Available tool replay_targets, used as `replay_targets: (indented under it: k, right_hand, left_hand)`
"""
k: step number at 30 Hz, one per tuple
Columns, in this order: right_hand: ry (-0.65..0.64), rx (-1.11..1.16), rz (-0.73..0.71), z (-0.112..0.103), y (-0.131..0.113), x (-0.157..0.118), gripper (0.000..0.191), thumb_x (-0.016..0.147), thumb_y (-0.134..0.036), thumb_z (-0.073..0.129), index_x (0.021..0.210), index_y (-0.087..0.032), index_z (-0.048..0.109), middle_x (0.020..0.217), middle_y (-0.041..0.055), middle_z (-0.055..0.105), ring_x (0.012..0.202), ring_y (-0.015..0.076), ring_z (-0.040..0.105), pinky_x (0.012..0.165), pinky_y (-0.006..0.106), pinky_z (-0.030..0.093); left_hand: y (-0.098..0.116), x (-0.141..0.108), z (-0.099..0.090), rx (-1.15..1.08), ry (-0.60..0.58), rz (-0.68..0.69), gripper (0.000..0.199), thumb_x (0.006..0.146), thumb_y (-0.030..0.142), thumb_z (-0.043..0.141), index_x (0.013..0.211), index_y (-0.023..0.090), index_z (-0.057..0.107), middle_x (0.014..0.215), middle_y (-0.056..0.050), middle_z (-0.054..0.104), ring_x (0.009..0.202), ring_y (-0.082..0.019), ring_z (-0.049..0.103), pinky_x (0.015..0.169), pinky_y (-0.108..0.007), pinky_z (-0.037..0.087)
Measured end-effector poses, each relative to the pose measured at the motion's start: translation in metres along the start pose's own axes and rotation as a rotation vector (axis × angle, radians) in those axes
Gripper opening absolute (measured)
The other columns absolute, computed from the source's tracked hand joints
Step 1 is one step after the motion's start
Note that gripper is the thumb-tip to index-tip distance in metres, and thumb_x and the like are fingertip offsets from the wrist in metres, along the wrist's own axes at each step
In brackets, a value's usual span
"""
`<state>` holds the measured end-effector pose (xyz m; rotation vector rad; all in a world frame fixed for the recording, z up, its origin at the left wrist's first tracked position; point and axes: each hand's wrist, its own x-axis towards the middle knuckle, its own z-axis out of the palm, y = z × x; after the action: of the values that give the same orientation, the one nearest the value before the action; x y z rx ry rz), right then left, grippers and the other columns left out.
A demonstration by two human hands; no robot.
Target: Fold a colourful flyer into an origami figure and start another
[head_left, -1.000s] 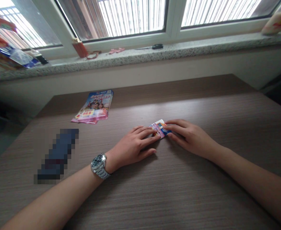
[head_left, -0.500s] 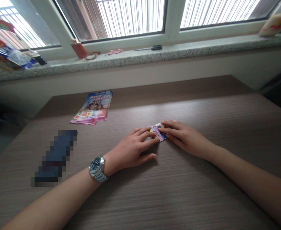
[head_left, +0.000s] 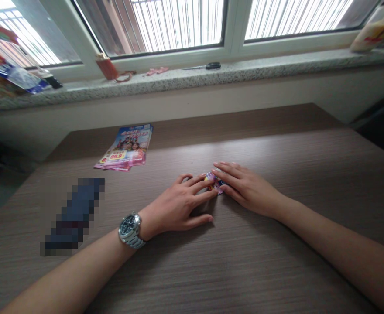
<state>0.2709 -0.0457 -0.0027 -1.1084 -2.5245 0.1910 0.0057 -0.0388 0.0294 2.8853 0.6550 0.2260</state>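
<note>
A small folded piece of colourful printed paper (head_left: pixel 217 186) lies flat on the wood-grain table (head_left: pixel 264 266), partly hidden under my fingers. My left hand (head_left: pixel 180 203), with a steel watch (head_left: pixel 130 229) on its wrist, rests palm down with fingers spread. Its fingertips press on the paper's left side, and the thumb lies apart on the table. From the right, my right hand (head_left: pixel 249 187) lies flat over the paper's right part, its fingers stretched out across it.
A stack of printed flyers (head_left: pixel 126 147) lies at the table's back left. Nearer on the left is a dark pixelated object (head_left: pixel 76 213). On the stone windowsill (head_left: pixel 166 83) are a reddish-brown container (head_left: pixel 107 67), a black-handled tool (head_left: pixel 211 66) and, at both ends, packaged goods.
My right hand has slid left over the paper, covering more of it and coming closer to my left hand. The left hand has hardly moved.
</note>
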Motion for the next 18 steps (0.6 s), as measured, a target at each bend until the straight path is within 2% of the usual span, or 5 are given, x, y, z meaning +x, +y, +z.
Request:
replay_targets:
  k: [4,13,18]
  right_hand:
    - [-0.071,-0.027,-0.004,0.0071,-0.0014,0.0027,0.056,0.108,-0.043,0.037,0.158,-0.018,0.037,0.165,0.0116,0.035,0.153,0.0263,0.031,0.124,0.053,0.030]
    - [-0.133,-0.046,0.070,0.0073,-0.0064,0.0060,0.061,0.107,-0.053,0.029,0.159,-0.021,0.035,0.166,0.0066,0.033,0.154,0.0239,0.028,0.126,0.050,0.025]
    - [-0.159,-0.044,0.085,0.0066,-0.0084,0.0061,0.064,0.107,-0.055,0.026,0.161,-0.021,0.032,0.168,0.0059,0.028,0.156,0.0232,0.023,0.127,0.048,0.022]
  left_hand:
    - [0.0020,0.0005,-0.0029,0.004,-0.012,-0.001,0.064,0.098,0.055,0.055,0.154,0.026,0.042,0.160,-0.014,0.042,0.147,-0.035,0.040,0.119,-0.056,0.028]
    - [0.0015,0.0012,-0.0051,0.037,-0.069,-0.009,0.065,0.100,0.059,0.048,0.156,0.028,0.038,0.162,-0.012,0.039,0.148,-0.035,0.039,0.119,-0.057,0.027]
    - [0.0011,-0.0012,-0.0063,0.054,-0.076,-0.010,0.063,0.101,0.059,0.046,0.154,0.026,0.042,0.162,-0.013,0.038,0.148,-0.035,0.038,0.121,-0.057,0.025]
